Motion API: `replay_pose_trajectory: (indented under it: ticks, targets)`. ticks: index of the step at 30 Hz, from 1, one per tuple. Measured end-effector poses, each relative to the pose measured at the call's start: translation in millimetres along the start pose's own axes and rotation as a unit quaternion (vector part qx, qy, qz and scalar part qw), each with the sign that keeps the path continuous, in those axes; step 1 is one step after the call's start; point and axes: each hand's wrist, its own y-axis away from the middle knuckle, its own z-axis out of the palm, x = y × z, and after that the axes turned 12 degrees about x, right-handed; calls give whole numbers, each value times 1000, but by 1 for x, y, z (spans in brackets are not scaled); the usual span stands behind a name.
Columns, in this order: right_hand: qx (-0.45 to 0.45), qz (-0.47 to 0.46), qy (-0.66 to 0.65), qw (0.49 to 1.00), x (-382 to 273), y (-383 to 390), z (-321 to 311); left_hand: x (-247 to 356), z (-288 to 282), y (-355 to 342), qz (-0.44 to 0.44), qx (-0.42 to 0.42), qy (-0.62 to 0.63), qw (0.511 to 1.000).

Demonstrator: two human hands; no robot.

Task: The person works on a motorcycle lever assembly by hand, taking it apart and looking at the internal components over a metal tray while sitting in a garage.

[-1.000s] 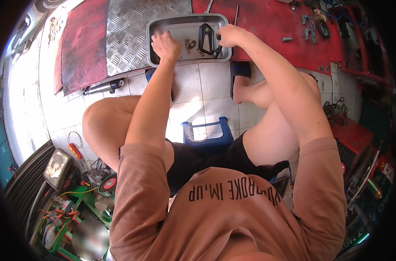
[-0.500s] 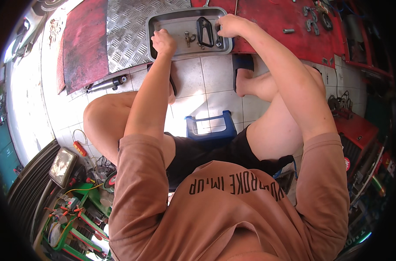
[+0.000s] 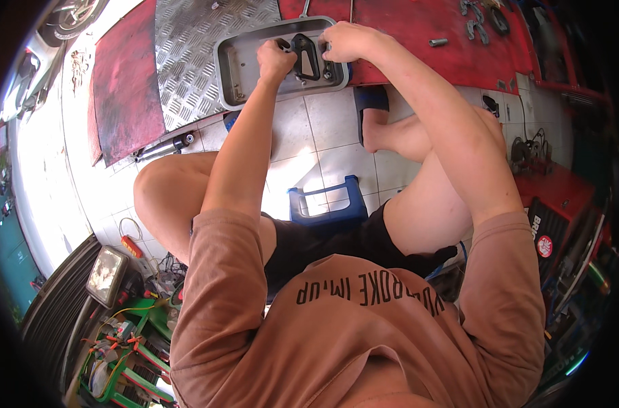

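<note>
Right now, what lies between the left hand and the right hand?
In the head view: a black open-framed part in the grey tray, and small metal parts near the right hand.

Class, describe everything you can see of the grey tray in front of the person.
The grey, metal-looking tray is rectangular, with rounded corners and raised walls. It lies open side up across the silvery tread plate and red surface, holding a black open-framed part and small hardware. The left hand is over its middle; the right hand is over its right end, contact unclear.
</note>
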Motion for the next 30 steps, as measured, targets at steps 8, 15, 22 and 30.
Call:
replay_pose_trajectory:
  ticks: [8,15,22,30]
  targets:
    - [29,-2,-8,1000,-2,5,-14,-13,13,-9,113,14,-35,993]
    - [38,37,-23,998,-2,14,-22,5,16,8,121,22,-36,992]
    - [40,49,-52,997,-20,31,-48,5,-6,17,190,65,-19,979]
    - [323,-85,-592,733,-16,163,-172,219,-206,17,334,322,292,836]
